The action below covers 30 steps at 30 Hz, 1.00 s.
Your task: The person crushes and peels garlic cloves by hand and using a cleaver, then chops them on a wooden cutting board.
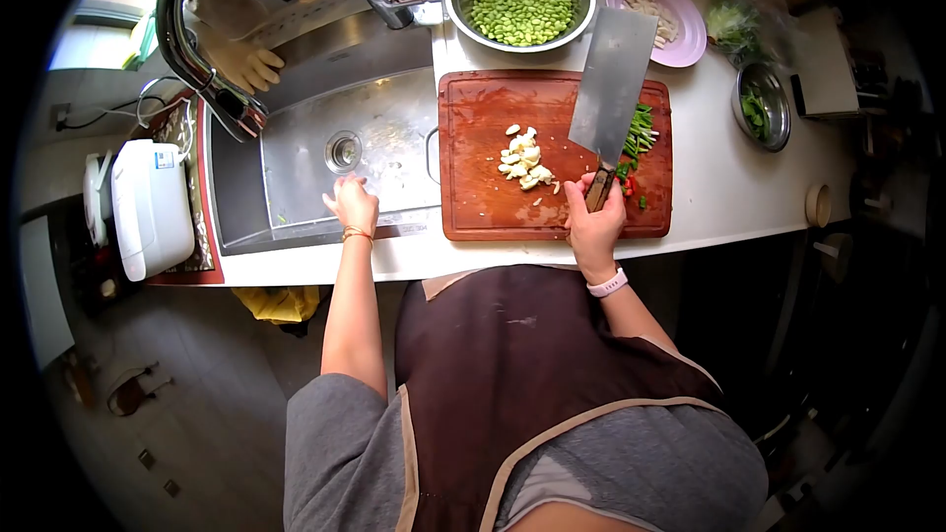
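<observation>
My right hand (596,222) is wrapped round the dark handle of a cleaver (616,79). Its broad blade points away from me over the right part of the wooden cutting board (473,207). A small pile of garlic cloves (525,160) lies on the board, left of the blade. Chopped green pieces (641,130) and bits of red pepper (631,183) lie right of the blade, partly hidden by it. Over the front of the sink (296,163), my left hand (352,207) is empty, with its fingers loosely apart near the drain.
Behind the board stands a metal bowl of green beans (522,8), beside a pink plate (696,34) with pale pieces. A smaller bowl of green leaves (760,108) is at right. The faucet (232,103) arches over the sink; a white container (153,207) stands left.
</observation>
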Each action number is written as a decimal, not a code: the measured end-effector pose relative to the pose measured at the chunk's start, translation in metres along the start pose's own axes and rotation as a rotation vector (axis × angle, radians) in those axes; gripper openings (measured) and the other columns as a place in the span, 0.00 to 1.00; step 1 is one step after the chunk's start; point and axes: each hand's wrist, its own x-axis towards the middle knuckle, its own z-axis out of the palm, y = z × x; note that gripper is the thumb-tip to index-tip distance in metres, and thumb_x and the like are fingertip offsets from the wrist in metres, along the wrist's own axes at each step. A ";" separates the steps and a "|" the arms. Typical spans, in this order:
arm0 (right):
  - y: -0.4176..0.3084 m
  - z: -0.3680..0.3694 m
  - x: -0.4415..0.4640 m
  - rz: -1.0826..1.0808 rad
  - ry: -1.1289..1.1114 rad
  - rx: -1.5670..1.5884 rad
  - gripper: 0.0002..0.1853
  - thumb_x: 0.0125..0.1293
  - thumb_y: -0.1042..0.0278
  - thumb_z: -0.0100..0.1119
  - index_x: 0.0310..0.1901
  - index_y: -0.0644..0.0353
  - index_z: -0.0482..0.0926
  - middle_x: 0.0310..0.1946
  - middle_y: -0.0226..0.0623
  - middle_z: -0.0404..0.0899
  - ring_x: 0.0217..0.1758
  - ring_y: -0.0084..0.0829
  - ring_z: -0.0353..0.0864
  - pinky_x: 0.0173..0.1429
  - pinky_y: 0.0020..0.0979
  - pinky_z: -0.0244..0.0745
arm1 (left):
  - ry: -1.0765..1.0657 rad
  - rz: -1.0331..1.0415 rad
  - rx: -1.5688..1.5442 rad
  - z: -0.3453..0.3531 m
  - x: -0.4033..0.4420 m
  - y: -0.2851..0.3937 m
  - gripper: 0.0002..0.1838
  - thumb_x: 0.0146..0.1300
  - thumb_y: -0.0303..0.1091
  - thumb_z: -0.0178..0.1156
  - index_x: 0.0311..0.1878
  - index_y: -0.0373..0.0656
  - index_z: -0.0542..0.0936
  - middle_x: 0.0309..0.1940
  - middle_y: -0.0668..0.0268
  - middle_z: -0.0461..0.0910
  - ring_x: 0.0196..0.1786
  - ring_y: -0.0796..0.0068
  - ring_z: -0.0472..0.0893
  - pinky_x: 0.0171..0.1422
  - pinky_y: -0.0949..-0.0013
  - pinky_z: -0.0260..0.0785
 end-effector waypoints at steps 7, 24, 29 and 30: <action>-0.018 -0.010 -0.014 0.110 0.022 0.116 0.10 0.61 0.78 0.62 0.41 0.62 0.70 0.30 0.27 0.73 0.19 0.14 0.69 0.18 0.18 0.65 | -1.008 -0.247 -0.016 0.030 0.031 -0.004 0.18 0.54 0.31 0.55 0.49 0.45 0.82 0.49 0.54 0.81 0.53 0.54 0.80 0.57 0.56 0.72; -0.060 0.009 -0.028 0.159 -0.248 -0.014 0.10 0.70 0.70 0.50 0.47 0.67 0.73 0.24 0.25 0.71 0.21 0.13 0.66 0.25 0.18 0.63 | -0.859 -0.204 -0.237 0.141 0.036 0.006 0.12 0.53 0.29 0.56 0.40 0.38 0.82 0.39 0.50 0.83 0.40 0.55 0.84 0.45 0.60 0.76; -0.084 0.121 0.064 -0.219 -0.390 -0.294 0.12 0.69 0.64 0.51 0.40 0.67 0.72 0.28 0.55 0.75 0.32 0.54 0.75 0.37 0.44 0.68 | -0.513 -0.462 -1.164 -0.001 0.087 -0.002 0.04 0.58 0.29 0.63 0.34 0.40 0.80 0.26 0.71 0.78 0.28 0.84 0.75 0.31 0.81 0.65; -0.084 0.141 0.084 -0.296 -0.394 -0.381 0.13 0.69 0.63 0.50 0.36 0.67 0.70 0.29 0.57 0.76 0.34 0.57 0.75 0.38 0.48 0.67 | -0.440 -0.463 -1.291 -0.033 0.092 -0.006 0.04 0.60 0.29 0.63 0.35 0.40 0.80 0.28 0.72 0.78 0.31 0.85 0.74 0.34 0.81 0.64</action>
